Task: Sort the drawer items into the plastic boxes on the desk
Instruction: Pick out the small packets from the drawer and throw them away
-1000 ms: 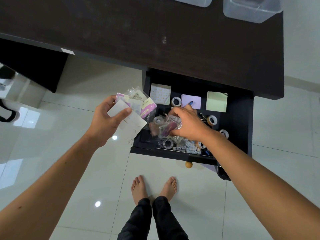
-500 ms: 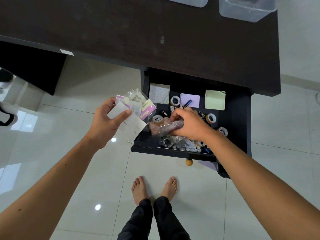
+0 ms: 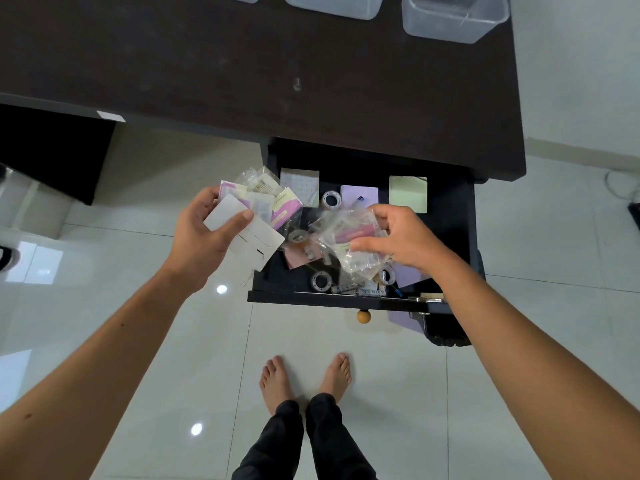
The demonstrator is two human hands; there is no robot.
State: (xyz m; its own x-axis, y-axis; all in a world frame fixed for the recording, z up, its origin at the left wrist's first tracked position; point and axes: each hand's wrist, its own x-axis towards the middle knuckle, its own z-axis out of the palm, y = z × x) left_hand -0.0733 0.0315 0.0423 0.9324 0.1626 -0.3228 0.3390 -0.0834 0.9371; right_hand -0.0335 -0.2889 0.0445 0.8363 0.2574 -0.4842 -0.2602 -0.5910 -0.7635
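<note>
**Both hands full of packets above the open drawer**

Nearest the camera, bare feet (image 3: 304, 379) stand on the pale floor tiles, just short of the drawer's round wooden knob (image 3: 363, 316). Above the drawer (image 3: 446, 244), the right hand (image 3: 401, 239) has its fingers (image 3: 367, 243) curled round a crumpled bundle of clear plastic packets (image 3: 341, 242), held over the drawer's middle. The left hand (image 3: 204, 233) hovers just off the drawer's left edge, thumb pressing a white card (image 3: 249, 237) down onto a fanned stack of purple-and-white packets (image 3: 266, 199).

Tape rolls (image 3: 331, 199), sticky-note pads (image 3: 407, 194) and small loose items lie in the drawer below.

The plastic boxes (image 3: 453, 19) sit at the far side of the dark counter (image 3: 242, 64), straight ahead and well apart from both hands. The rightmost box lies nearer the right hand, so that bundle probably goes first, carried forward and up over the counter's front edge. Nothing on the counter blocks that path, though the limp packets could slip loose on the way.
</note>
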